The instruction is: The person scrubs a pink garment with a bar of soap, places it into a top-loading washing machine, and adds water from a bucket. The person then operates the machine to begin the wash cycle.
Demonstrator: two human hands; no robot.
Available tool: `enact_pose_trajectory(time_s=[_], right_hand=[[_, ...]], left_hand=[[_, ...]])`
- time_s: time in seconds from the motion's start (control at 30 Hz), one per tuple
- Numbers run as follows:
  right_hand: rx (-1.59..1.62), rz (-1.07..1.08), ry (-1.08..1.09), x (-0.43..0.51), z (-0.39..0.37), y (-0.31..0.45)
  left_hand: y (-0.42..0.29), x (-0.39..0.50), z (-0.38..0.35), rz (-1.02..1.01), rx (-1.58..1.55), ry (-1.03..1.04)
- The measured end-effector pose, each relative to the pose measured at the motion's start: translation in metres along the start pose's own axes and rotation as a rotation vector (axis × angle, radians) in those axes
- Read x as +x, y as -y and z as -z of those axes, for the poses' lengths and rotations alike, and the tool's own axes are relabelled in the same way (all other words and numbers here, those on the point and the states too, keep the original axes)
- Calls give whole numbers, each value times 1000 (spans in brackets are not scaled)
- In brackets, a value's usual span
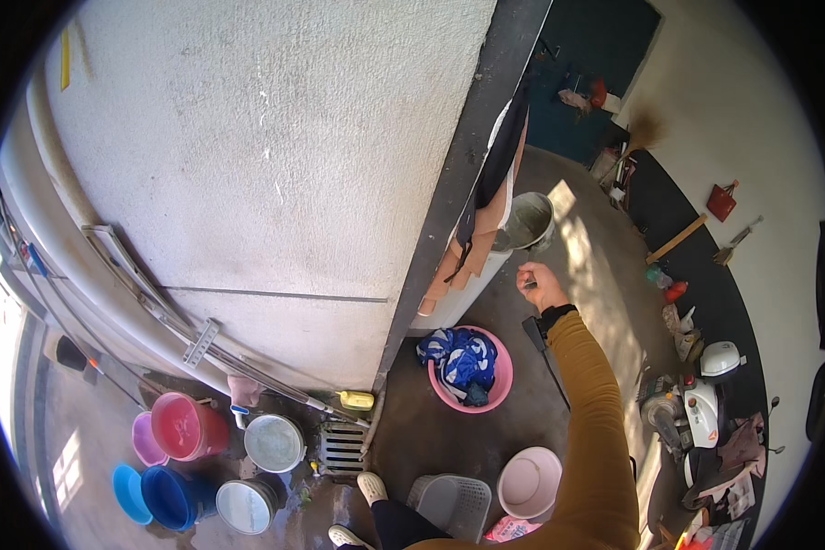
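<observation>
My right hand, with a black band at the wrist, is stretched forward with curled fingers, just below a grey bucket. Something small and dark shows at the fingers; whether the hand grips it cannot be told. My left hand is out of view. Beside the reaching arm, a pink basin on the floor holds blue and white patterned cloth. Peach and dark cloths hang over a white appliance or cabinet left of the hand.
Near my feet stand a grey plastic basket and a pale pink basin. A drain grate, a yellow bottle, a red bucket, blue buckets and white buckets lie left. A scooter is at right.
</observation>
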State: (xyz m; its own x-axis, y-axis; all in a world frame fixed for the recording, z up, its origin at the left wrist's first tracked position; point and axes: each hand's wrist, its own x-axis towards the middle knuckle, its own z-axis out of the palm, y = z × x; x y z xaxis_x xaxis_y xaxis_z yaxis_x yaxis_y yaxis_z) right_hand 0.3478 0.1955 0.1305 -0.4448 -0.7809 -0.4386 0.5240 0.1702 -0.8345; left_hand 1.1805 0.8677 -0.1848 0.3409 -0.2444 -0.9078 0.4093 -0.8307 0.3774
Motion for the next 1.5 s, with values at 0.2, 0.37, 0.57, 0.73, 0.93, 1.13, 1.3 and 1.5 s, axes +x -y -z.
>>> enact_pose_trajectory(time_s=[0.2, 0.37, 0.57, 0.73, 0.93, 1.13, 1.3, 1.5], right_hand=[[-770, 459, -320, 78, -25, 15], [-1368, 971, -579, 92, -1, -1], [-662, 523, -333, 65, 56, -52], [57, -48, -46, -31, 156, -150], [-87, -624, -36, -192, 225, -289], [-247, -1083, 272, -253, 143, -427], [-736, -912, 605, -236, 35, -582], [-1607, 176, 825, -178, -50, -772]], left_hand=[[-16, -30, -3, -9, 106, -93], [-19, -54, -8, -398, 322, -82], [-64, -33, -23, 94, 89, -112], [-70, -25, -20, 6, 118, -34], [-22, -55, 3, 10, 145, -181], [16, -70, 32, 131, 95, -224], [104, -104, 72, 194, 19, -304], [216, -187, 83, 432, -163, -301]])
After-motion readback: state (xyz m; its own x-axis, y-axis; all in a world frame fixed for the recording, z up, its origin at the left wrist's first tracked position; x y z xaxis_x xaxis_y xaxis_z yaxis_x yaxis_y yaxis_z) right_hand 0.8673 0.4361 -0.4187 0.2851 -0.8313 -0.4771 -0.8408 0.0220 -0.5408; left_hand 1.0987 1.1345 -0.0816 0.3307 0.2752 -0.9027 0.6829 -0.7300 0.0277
